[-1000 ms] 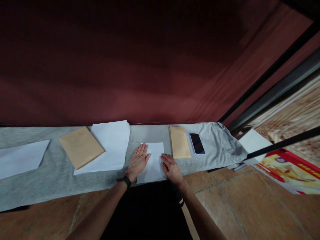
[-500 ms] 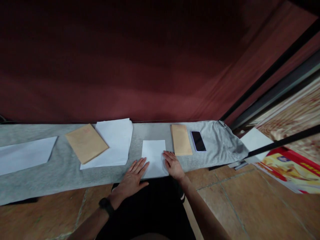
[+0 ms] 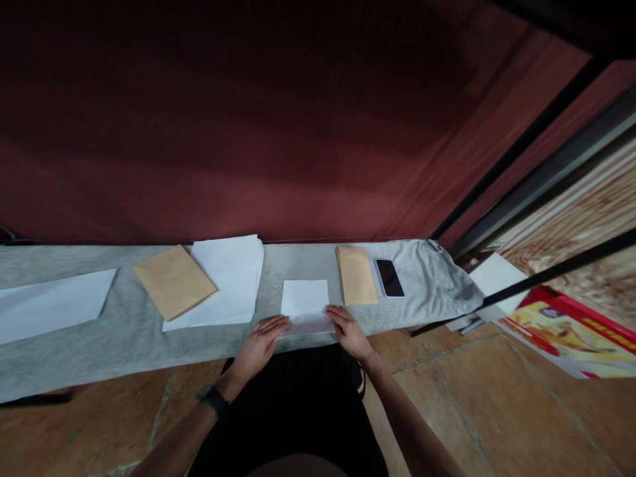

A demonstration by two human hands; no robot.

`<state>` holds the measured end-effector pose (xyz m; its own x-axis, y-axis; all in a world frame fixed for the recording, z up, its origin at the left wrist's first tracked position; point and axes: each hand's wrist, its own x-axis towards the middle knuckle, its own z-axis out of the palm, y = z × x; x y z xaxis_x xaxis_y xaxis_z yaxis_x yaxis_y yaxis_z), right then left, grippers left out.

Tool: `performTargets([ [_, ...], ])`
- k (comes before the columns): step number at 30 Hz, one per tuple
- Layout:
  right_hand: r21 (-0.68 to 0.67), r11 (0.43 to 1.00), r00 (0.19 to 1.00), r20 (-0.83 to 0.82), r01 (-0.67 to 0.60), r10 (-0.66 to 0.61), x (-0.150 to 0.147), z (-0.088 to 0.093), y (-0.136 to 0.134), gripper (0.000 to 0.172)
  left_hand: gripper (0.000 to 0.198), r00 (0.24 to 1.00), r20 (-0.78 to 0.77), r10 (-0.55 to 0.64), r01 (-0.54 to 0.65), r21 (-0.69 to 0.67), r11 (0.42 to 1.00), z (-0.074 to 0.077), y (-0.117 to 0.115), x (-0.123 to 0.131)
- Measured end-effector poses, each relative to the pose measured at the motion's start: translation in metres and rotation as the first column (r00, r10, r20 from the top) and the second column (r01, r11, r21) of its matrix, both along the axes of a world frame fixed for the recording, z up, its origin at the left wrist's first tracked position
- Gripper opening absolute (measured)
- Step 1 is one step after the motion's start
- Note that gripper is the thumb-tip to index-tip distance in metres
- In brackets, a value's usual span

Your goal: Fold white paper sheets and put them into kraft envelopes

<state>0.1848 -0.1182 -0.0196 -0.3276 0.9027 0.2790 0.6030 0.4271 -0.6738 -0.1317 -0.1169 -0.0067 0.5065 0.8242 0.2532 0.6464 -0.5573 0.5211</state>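
Observation:
A small white sheet of paper [image 3: 305, 295] lies on the grey cloth, its near part turned up as a flap shaded darker than the rest. My left hand [image 3: 259, 346] has its fingers pressed together at the flap's left edge. At the right edge, my right hand [image 3: 350, 335] holds the flap between thumb and fingers. Both thumbs are partly hidden. Just right of the sheet lies a stack of brown envelopes [image 3: 357, 275].
The grey cloth [image 3: 124, 351] covers a long narrow bench. To the left are another brown envelope stack [image 3: 175, 281], larger white sheets [image 3: 233, 285] and one more white sheet [image 3: 54, 305]. A phone [image 3: 389, 278] lies right; a red-yellow box [image 3: 571, 331] stands beyond the bench end.
The sheet's near part has been lifted and turned away from me. My hands, earlier flat at the sheet's sides, now grip the flap's two edges.

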Motion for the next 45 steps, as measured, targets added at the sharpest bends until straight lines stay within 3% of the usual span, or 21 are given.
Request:
performTargets([
  [5,-0.011,0.999,0.999,-0.007,0.046,-0.047,-0.004,0.001,-0.015,0.047,0.031,0.998,0.061,0.026,-0.026,-0.005,1.0,-0.001,-0.009,0.0],
  [10,-0.026,0.983,0.979,-0.08,0.184,-0.185,-0.015,0.005,-0.009,0.022,0.024,0.972,0.157,0.172,-0.164,-0.065,0.984,0.001,0.006,0.01],
  [19,0.056,0.938,0.936,0.063,0.343,-0.346,-0.029,0.005,0.005,0.017,0.019,0.881,0.151,0.448,-0.425,-0.162,0.89,-0.001,0.021,0.028],
  [24,0.07,0.906,0.895,0.144,0.417,-0.423,-0.036,0.007,0.013,0.019,0.019,0.844,0.211,0.493,-0.439,-0.259,0.861,0.002,0.027,0.032],
  [28,0.101,0.883,0.857,0.215,0.457,-0.468,-0.041,0.006,0.014,0.019,0.022,0.829,0.172,0.531,-0.469,-0.303,0.83,0.005,0.033,0.035],
  [33,0.098,0.882,0.858,0.205,0.461,-0.471,-0.042,0.002,0.012,0.018,0.018,0.831,0.139,0.538,-0.486,-0.286,0.826,0.007,0.035,0.037],
  [37,0.019,0.913,0.912,0.043,0.408,-0.408,-0.034,0.002,0.012,0.013,0.026,0.851,0.15,0.503,-0.444,-0.306,0.842,0.005,0.034,0.029],
  [41,-0.015,0.954,0.941,-0.159,0.301,-0.299,-0.027,0.003,0.011,0.018,0.021,0.876,0.281,0.393,-0.31,-0.298,0.903,-0.002,0.03,0.017],
  [45,0.026,0.97,0.961,-0.139,0.243,-0.237,-0.023,0.003,-0.002,0.027,0.03,0.937,0.276,0.212,-0.171,-0.165,0.971,-0.004,0.023,0.013],
])
